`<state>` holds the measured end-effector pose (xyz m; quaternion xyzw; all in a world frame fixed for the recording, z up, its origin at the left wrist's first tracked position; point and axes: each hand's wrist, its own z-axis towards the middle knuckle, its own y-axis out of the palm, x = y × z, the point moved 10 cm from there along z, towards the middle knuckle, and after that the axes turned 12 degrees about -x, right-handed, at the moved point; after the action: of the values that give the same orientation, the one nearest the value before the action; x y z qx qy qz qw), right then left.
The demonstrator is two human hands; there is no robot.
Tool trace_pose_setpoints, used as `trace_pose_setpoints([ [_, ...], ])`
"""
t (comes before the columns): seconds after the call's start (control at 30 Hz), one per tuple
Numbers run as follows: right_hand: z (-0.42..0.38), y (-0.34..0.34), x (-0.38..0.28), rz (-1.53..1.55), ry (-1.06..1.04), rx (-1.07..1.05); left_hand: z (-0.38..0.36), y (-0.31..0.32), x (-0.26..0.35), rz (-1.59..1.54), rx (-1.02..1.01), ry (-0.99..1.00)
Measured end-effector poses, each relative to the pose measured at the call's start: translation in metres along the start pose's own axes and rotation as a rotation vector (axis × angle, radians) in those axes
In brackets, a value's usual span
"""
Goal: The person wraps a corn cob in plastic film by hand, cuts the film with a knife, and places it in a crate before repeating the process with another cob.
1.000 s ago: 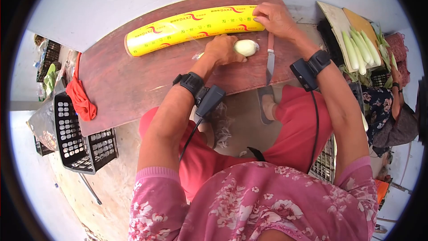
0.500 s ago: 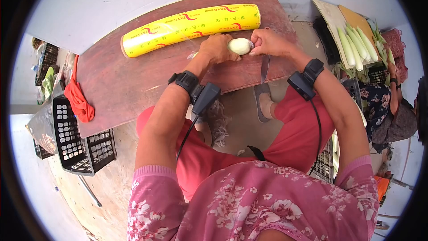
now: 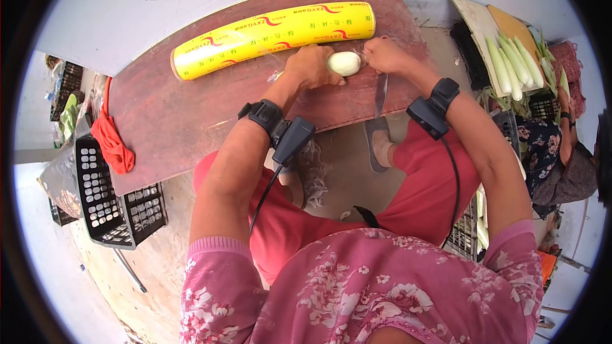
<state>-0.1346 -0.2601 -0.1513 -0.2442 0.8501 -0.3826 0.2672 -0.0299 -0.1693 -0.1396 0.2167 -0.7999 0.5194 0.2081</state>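
Crate: black plastic one [image 3: 145, 213], near left, right by the tabletop [image 3: 191, 121]
Red cloth: this thing [image 3: 113, 143] hangs over the left edge
Knife: blade [image 3: 381, 97] points at the near edge, handle's hidden by the right hand [image 3: 380, 55]
Left hand: this one [image 3: 312, 67] is wrapped round the left end of a pale vegetable [image 3: 346, 64]
Vegetable: right of the middle, sitting between both hands
Right hand: fingers pinched tight on some clear film [image 3: 363, 57] at the veggie's right end
Yellow roll: big printed one [image 3: 274, 35], lying left to right just past the hands
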Motion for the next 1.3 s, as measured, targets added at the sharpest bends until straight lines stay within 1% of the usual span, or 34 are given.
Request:
trace_pose_setpoints([
  [0.07, 0.012, 0.003, 0.009, -0.139, -0.046, 0.114, 0.001, 0.000, -0.001, 0.003, 0.008, 0.011],
  [0.1, 0.008, -0.001, 0.002, -0.212, -0.072, 0.169, 0.000, -0.001, -0.001, 0.006, 0.022, 0.011],
  [0.2, -0.030, -0.039, -0.010, 0.092, -0.284, 0.460, 0.000, 0.001, -0.002, -0.007, -0.002, -0.004],
  [0.3, -0.060, -0.043, -0.048, 0.233, -0.412, 0.340, 0.000, 0.002, -0.001, -0.005, -0.004, -0.007],
  [0.4, -0.065, -0.015, -0.079, -0.105, -0.514, 0.299, 0.001, 0.002, -0.002, -0.006, -0.010, -0.008],
  [0.43, -0.052, -0.001, -0.073, -0.118, -0.392, 0.179, 0.001, 0.002, -0.002, -0.010, -0.017, -0.010],
  [0.53, -0.055, 0.000, -0.081, -0.268, -0.348, 0.292, -0.001, -0.001, -0.002, 0.017, 0.046, -0.007],
  [0.6, -0.057, -0.001, -0.083, -0.325, -0.348, 0.344, -0.001, -0.001, -0.002, 0.032, 0.054, -0.012],
  [0.67, -0.054, 0.000, -0.082, -0.354, -0.338, 0.339, 0.001, 0.000, -0.002, 0.039, 0.043, -0.025],
  [0.73, -0.049, 0.003, -0.084, -0.349, -0.323, 0.275, 0.001, 0.002, -0.003, 0.040, 0.013, -0.051],
  [0.83, -0.036, 0.008, -0.073, -0.294, -0.213, 0.103, -0.009, -0.007, 0.003, 0.085, 0.176, -0.042],
  [0.93, -0.027, 0.006, -0.069, -0.315, -0.250, 0.126, -0.017, -0.009, 0.008, 0.093, 0.244, -0.013],
  [1.07, -0.016, 0.007, -0.064, -0.274, -0.257, 0.045, -0.024, -0.005, 0.015, 0.217, 0.343, 0.026],
  [1.1, -0.014, 0.006, -0.063, -0.268, -0.240, 0.008, -0.022, -0.002, 0.013, 0.197, 0.301, -0.012],
  [1.13, -0.013, 0.006, -0.063, -0.261, -0.223, -0.030, -0.023, -0.003, 0.014, 0.211, 0.317, -0.007],
  [1.2, -0.012, 0.004, -0.066, -0.279, -0.239, -0.036, -0.027, -0.005, 0.017, 0.240, 0.354, 0.005],
  [1.3, -0.011, 0.004, -0.067, -0.291, -0.235, -0.064, -0.029, -0.002, 0.011, 0.217, 0.328, -0.047],
])
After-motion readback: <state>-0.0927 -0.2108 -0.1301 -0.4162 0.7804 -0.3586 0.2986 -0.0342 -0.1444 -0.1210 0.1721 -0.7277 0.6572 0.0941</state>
